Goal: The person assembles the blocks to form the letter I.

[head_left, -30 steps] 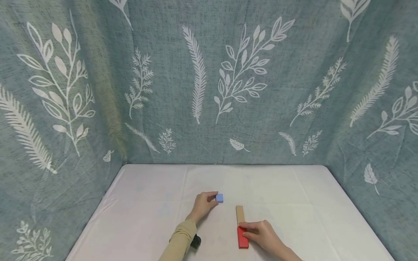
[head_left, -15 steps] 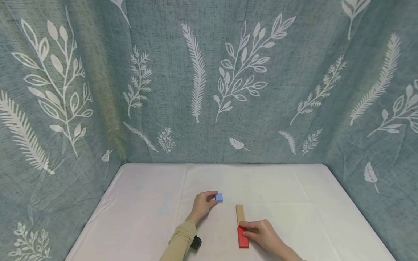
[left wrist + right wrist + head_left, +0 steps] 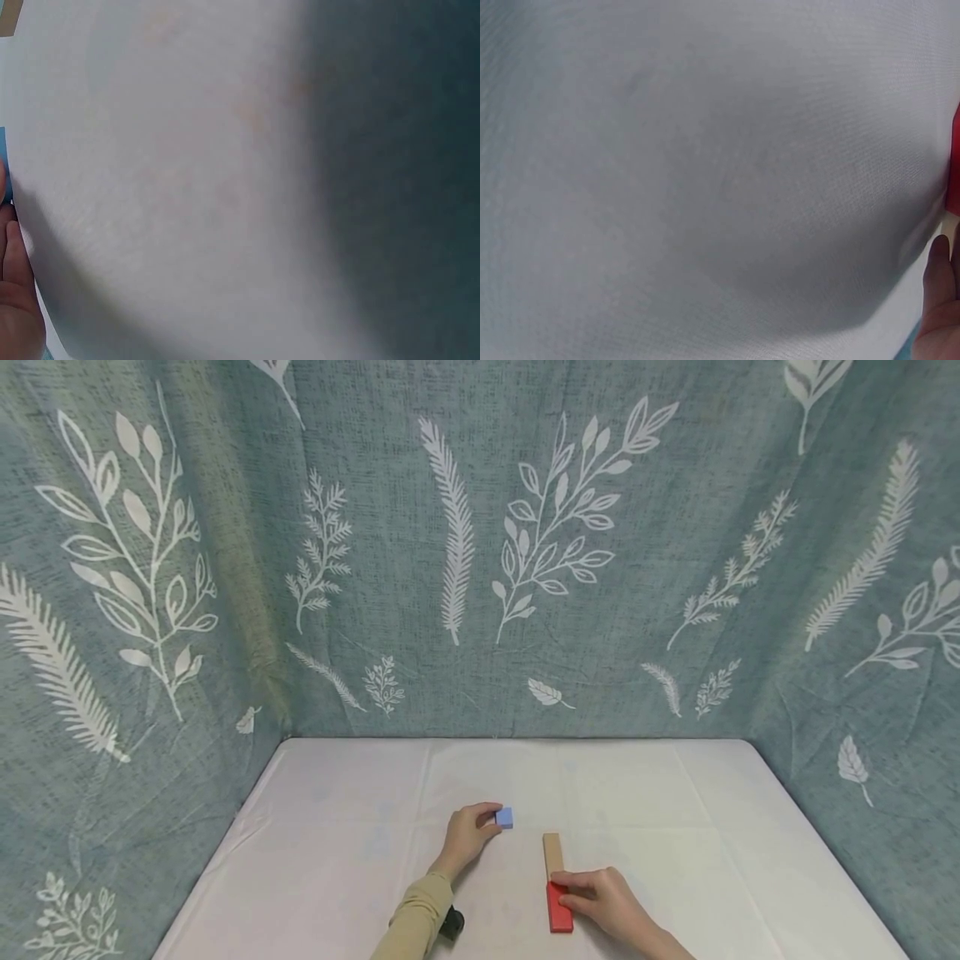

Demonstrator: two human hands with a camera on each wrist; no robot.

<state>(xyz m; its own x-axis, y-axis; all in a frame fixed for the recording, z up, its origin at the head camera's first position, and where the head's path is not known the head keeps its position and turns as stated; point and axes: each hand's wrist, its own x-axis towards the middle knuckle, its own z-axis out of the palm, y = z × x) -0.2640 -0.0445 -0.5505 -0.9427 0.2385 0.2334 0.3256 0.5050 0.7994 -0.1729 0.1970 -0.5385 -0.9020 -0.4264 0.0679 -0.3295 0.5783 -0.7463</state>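
My left hand [image 3: 467,835] pinches a small blue block [image 3: 505,818] by its left side, thumb nearer me and index finger beyond. The block sits on the white tabletop. Lower right in the head view, my right hand [image 3: 611,902] holds a long red block [image 3: 559,918] between thumb and fingers. A tan, wood-coloured block [image 3: 552,853] lies end to end with the red one, pointing away from me; the fingertips cover part of their join. Only slivers of the blue block [image 3: 3,142] and the red block [image 3: 954,172] show in the wrist views.
A white cloth covers the table [image 3: 360,793]. Grey-green curtains [image 3: 480,693] with white leaf prints close off the back and both sides. Beside the left sleeve [image 3: 416,914] is a small black object [image 3: 452,924], partly hidden.
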